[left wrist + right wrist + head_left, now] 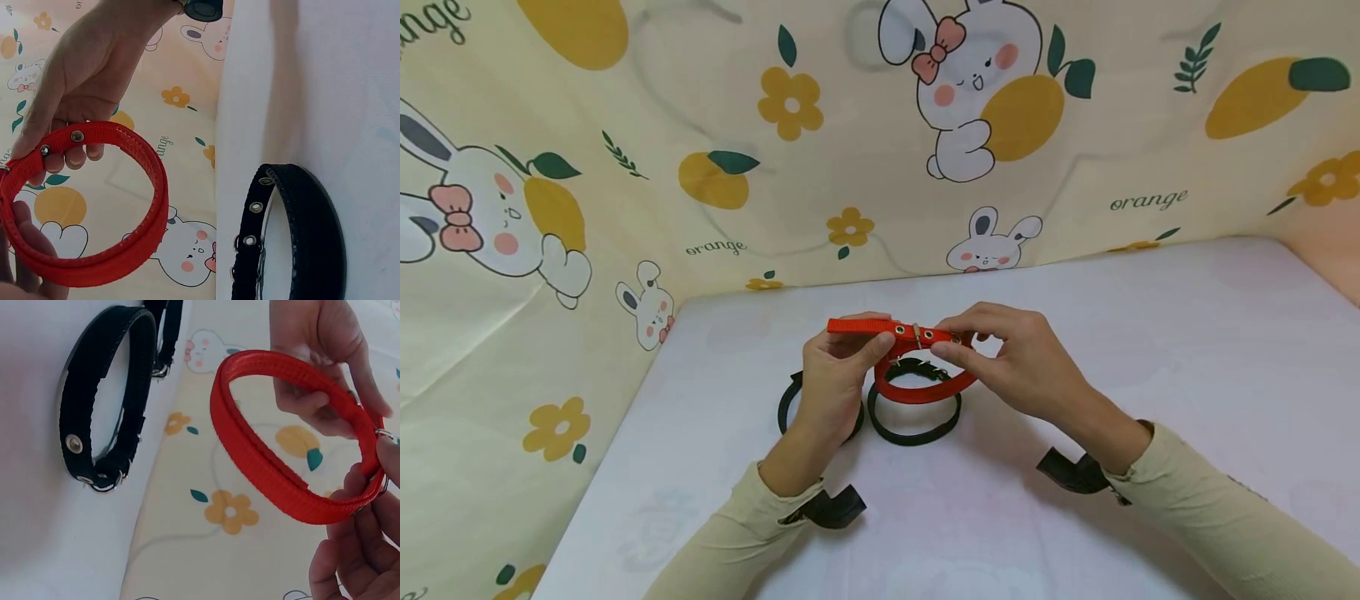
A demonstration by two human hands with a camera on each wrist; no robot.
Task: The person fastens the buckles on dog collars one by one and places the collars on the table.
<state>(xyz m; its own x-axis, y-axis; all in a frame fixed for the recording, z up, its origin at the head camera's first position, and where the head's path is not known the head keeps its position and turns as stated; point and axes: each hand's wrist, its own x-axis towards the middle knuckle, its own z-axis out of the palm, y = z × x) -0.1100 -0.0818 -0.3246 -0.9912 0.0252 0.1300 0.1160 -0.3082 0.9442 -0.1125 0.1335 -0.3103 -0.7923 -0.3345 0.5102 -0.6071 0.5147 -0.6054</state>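
Note:
A red collar, closed into a loop with metal eyelets and a buckle, is held up above the table by both hands. My left hand grips the strap's left side, thumb in front and the strap's end sticking out past it. On the other side, my right hand pinches the strap just right of the buckle between thumb and fingers. Below the red loop stands a black collar, its eyelets visible in the left wrist view. A second black collar is partly hidden behind my left hand.
The collars are over a white table. A cream cloth printed with rabbits, oranges and flowers rises along the table's back and left edges. Black straps stick out at both sleeve cuffs.

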